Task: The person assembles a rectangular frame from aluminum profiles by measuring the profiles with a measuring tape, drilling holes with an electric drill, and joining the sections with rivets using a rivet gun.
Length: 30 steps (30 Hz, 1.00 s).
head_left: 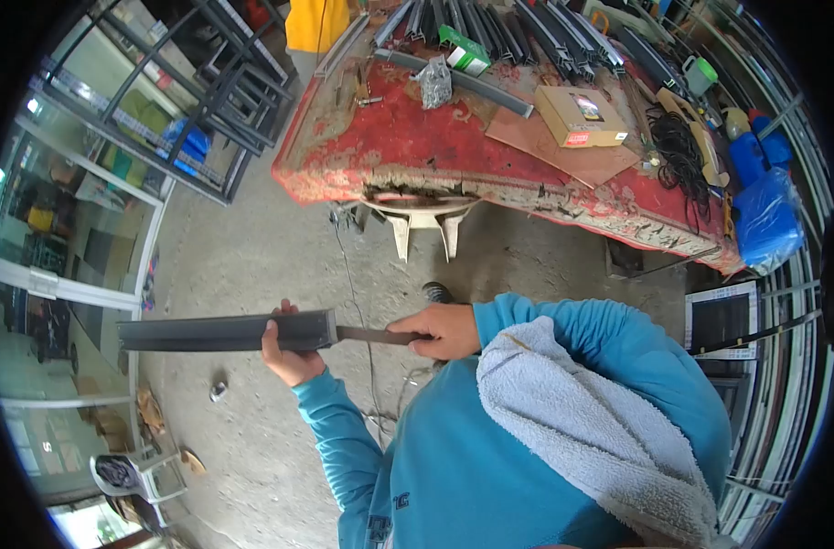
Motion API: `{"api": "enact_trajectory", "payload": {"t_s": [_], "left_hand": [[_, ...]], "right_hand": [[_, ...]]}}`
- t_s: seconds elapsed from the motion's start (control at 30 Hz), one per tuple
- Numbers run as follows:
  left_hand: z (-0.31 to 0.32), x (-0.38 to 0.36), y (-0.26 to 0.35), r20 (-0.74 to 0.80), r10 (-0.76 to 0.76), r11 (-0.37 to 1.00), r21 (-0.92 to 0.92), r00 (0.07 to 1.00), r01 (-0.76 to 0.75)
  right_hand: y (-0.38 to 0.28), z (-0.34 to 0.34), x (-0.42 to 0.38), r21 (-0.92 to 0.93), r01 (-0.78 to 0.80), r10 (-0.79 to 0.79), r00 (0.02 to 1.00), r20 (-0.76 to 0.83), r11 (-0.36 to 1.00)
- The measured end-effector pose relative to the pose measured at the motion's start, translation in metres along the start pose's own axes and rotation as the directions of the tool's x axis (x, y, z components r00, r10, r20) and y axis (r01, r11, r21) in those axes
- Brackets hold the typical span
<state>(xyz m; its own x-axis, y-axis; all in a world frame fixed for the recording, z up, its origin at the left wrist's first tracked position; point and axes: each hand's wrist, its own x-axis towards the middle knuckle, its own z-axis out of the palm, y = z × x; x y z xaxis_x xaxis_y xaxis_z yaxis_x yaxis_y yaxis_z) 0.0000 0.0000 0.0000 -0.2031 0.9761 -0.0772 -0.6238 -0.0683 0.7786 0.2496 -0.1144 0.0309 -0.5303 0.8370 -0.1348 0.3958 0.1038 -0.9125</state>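
Observation:
My left hand (pixel 292 359) is wrapped round a long dark grey metal profile (pixel 207 333) near its right end, thumb over the top face. The profile lies level in front of my body and points left. A flat file (pixel 371 336), a thin dark strip, is gripped in my right hand (pixel 448 330). Its far end meets the cut right end of the profile, and its near end disappears under my fingers. Both hands are over the concrete floor, short of the table.
Ahead stands a table with a worn red cover (pixel 330 151), bearing a cardboard box (pixel 582 117), black cable (pixel 680 156) and several dark profiles (pixel 490 32). A white plastic chair (pixel 424 220) is under its near edge. Glass doors (pixel 69 229) and metal frames (pixel 197 137) line the left.

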Motion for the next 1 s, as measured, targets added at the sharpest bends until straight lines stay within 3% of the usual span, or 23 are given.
{"api": "enact_trajectory", "payload": {"t_s": [0.07,0.1,0.17,0.2,0.37,0.4,0.5,0.6,0.73,0.83,0.9,1.0], "left_hand": [[-0.008,0.013,0.013,0.015,-0.026,1.0,0.006,1.0,0.026],[0.001,0.009,0.007,-0.114,-0.068,0.995,0.068,0.991,0.077],[0.017,0.037,-0.003,-0.066,-0.11,0.989,0.087,0.992,0.116],[0.03,0.047,-0.013,-0.06,-0.1,0.99,0.092,0.993,0.105],[0.08,0.11,-0.045,-0.033,-0.11,0.984,0.138,0.993,0.114],[0.089,0.125,-0.049,-0.019,-0.186,0.972,0.145,0.982,0.187],[0.12,0.155,-0.092,0.006,-0.253,0.96,0.121,0.967,0.251],[0.157,0.182,-0.122,0.017,-0.289,0.952,0.108,0.957,0.286],[0.178,0.226,-0.155,0.084,-0.378,0.922,0.125,0.922,0.367],[0.209,0.237,-0.184,0.111,-0.452,0.886,0.173,0.885,0.43],[0.227,0.236,-0.205,0.1,-0.45,0.883,0.197,0.888,0.426],[0.256,0.242,-0.22,0.311,-0.532,0.845,0.254,0.788,0.471]], "right_hand": [[0.005,0.006,0.005,-0.007,0.05,-0.05,0.998,-0.026,0.999],[0.013,-0.004,-0.005,0.117,-0.013,0.007,0.999,0.048,0.993],[0.026,-0.035,0.013,0.176,0.011,-0.029,0.995,0.101,0.984],[0.034,-0.049,0.027,0.138,0.03,-0.035,0.999,0.03,0.99],[0.052,-0.123,0.076,0.169,0.054,-0.06,0.998,0.029,0.984],[0.055,-0.137,0.082,0.173,0.07,-0.075,0.997,0.024,0.982],[0.067,-0.188,0.103,0.157,-0.033,0.032,0.999,0.008,0.987],[0.086,-0.217,0.118,0.157,-0.053,0.059,0.998,-0.035,0.986],[0.111,-0.233,0.104,0.091,-0.015,0.034,0.977,-0.212,0.996],[0.118,-0.259,0.089,0.323,-0.291,0.329,0.942,-0.071,0.901],[0.132,-0.254,0.079,0.18,-0.187,0.23,0.939,-0.257,0.966],[0.148,-0.244,0.058,0.316,-0.298,0.39,0.876,-0.284,0.901]]}}
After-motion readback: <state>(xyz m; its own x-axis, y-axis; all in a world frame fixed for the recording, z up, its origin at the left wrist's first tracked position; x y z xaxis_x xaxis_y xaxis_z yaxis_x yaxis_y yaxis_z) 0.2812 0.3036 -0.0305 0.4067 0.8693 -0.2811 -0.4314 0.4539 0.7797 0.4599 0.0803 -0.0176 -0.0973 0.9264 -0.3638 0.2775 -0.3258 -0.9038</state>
